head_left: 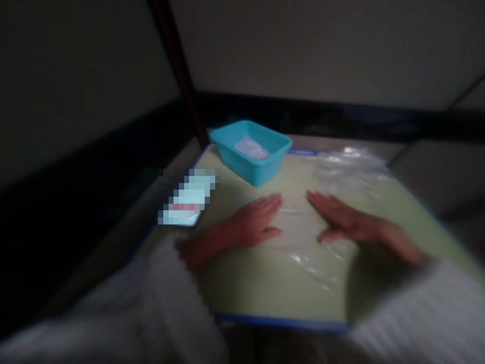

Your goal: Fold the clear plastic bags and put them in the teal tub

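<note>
A clear plastic bag (pixel 299 227) lies flat on the pale yellow-green table (pixel 261 288), its lower part crinkled and shiny. My left hand (pixel 257 220) rests flat on the bag's left side, fingers stretched forward and thumb apart. On the right side of it my right hand (pixel 341 217) lies with fingers extended toward the upper left and thumb spread. Neither hand grips anything. Whether the bag has something inside cannot be made out in the dim, blurred view.
A turquoise plastic basket (pixel 246 164) with a whitish packet (pixel 251 147) inside stands at the back. More crumpled clear plastic (pixel 348 169) lies at the back right. A pixelated, lit phone-like object (pixel 191 197) is at the left edge. Walls stand behind the table.
</note>
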The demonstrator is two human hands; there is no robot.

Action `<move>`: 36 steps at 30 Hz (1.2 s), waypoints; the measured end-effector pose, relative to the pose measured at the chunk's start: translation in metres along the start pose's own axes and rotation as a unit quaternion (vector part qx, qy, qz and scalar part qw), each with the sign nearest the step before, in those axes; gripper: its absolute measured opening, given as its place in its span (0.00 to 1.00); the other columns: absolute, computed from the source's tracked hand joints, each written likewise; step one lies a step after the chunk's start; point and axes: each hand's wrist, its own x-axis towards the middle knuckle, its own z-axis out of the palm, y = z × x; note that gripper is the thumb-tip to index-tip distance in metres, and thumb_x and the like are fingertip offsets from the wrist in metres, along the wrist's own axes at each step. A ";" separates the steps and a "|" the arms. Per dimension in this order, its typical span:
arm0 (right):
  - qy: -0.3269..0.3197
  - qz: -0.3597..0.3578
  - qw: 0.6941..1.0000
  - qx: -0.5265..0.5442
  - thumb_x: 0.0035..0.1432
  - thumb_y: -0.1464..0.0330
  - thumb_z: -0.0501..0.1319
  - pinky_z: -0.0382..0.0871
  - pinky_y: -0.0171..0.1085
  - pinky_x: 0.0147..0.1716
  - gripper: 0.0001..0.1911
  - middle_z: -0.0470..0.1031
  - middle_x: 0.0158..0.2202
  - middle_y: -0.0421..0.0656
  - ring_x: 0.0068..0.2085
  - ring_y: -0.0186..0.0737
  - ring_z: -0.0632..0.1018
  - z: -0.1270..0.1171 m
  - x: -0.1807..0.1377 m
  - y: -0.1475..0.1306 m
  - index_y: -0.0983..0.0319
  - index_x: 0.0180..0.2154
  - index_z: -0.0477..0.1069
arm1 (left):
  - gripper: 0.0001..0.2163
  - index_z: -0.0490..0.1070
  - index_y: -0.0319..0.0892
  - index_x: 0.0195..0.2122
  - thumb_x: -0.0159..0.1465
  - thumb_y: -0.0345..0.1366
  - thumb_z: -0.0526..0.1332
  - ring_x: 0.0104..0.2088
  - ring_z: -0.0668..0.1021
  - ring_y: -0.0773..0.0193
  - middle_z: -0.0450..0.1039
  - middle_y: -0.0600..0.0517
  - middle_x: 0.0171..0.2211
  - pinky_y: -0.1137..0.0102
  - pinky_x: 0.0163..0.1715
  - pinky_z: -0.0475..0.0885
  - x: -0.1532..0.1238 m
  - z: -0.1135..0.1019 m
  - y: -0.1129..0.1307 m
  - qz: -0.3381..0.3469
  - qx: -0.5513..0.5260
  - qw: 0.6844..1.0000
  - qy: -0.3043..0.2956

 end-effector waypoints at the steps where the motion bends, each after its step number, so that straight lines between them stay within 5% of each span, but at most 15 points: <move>1: -0.008 0.005 1.000 0.002 0.52 0.41 0.54 0.38 0.59 0.62 0.55 0.34 0.68 0.55 0.66 0.57 0.41 -0.002 -0.001 0.001 0.62 0.66 0.28 | 0.33 0.47 0.33 0.65 0.66 0.50 0.51 0.67 0.48 0.55 0.44 0.39 0.66 0.60 0.65 0.45 0.000 0.000 0.000 0.000 0.004 1.000 -0.003; 9: -0.040 0.026 0.998 0.044 0.50 0.45 0.60 0.33 0.61 0.62 0.55 0.36 0.69 0.49 0.66 0.60 0.41 -0.012 -0.010 0.004 0.56 0.66 0.30 | 0.29 0.50 0.40 0.65 0.67 0.50 0.49 0.67 0.46 0.54 0.40 0.42 0.67 0.59 0.64 0.45 0.000 0.005 -0.002 0.033 0.020 0.999 0.008; 13: 0.016 0.009 0.998 0.065 0.46 0.48 0.65 0.41 0.60 0.62 0.52 0.42 0.68 0.51 0.66 0.61 0.47 -0.023 -0.008 -0.010 0.58 0.66 0.46 | 0.28 0.51 0.41 0.64 0.67 0.49 0.51 0.67 0.47 0.53 0.40 0.42 0.67 0.58 0.64 0.46 0.000 0.005 -0.003 0.033 0.004 0.999 0.021; 16: 0.046 -0.048 0.994 0.084 0.50 0.54 0.66 0.56 0.51 0.58 0.31 0.60 0.62 0.51 0.61 0.55 0.62 -0.034 -0.008 -0.033 0.60 0.53 0.69 | 0.26 0.55 0.42 0.63 0.66 0.46 0.54 0.66 0.49 0.53 0.44 0.43 0.67 0.57 0.64 0.48 0.002 0.000 0.000 0.043 -0.035 0.997 0.051; 19: -0.020 -0.121 0.986 0.117 0.56 0.64 0.64 0.68 0.40 0.43 0.07 0.76 0.38 0.45 0.41 0.42 0.76 -0.038 -0.012 -0.060 0.60 0.35 0.77 | 0.19 0.64 0.40 0.56 0.65 0.40 0.56 0.62 0.61 0.55 0.57 0.42 0.62 0.59 0.60 0.56 0.006 -0.010 0.007 0.044 -0.131 0.985 0.099; 22: -0.053 -0.160 0.976 0.140 0.51 0.69 0.66 0.67 0.37 0.37 0.04 0.75 0.32 0.41 0.35 0.38 0.75 -0.033 -0.017 -0.080 0.60 0.32 0.76 | 0.11 0.72 0.36 0.43 0.65 0.36 0.55 0.47 0.75 0.59 0.74 0.42 0.46 0.64 0.49 0.69 0.009 -0.017 0.015 0.018 -0.283 0.954 0.102; 25: -0.054 -0.183 0.970 0.151 0.47 0.74 0.65 0.66 0.36 0.34 0.04 0.75 0.31 0.41 0.34 0.37 0.74 -0.024 -0.020 -0.090 0.61 0.29 0.75 | 0.10 0.72 0.34 0.38 0.64 0.36 0.56 0.33 0.78 0.65 0.77 0.45 0.33 0.70 0.36 0.72 0.011 -0.015 0.019 -0.014 -0.452 0.891 0.037; 29: -0.032 -0.182 0.972 0.148 0.45 0.80 0.60 0.66 0.36 0.33 0.09 0.75 0.31 0.41 0.34 0.37 0.73 -0.016 -0.021 -0.092 0.61 0.27 0.73 | 0.12 0.71 0.34 0.39 0.62 0.39 0.59 0.29 0.78 0.67 0.77 0.45 0.33 0.71 0.32 0.73 0.010 -0.004 0.019 -0.029 -0.578 0.815 -0.032; 36: -0.020 -0.151 0.975 0.163 0.45 0.80 0.57 0.66 0.34 0.32 0.10 0.74 0.29 0.39 0.30 0.34 0.73 -0.027 -0.022 -0.089 0.61 0.28 0.71 | 0.14 0.71 0.35 0.39 0.59 0.42 0.63 0.30 0.79 0.67 0.77 0.45 0.34 0.71 0.33 0.73 0.011 -0.001 0.018 -0.056 -0.618 0.782 -0.054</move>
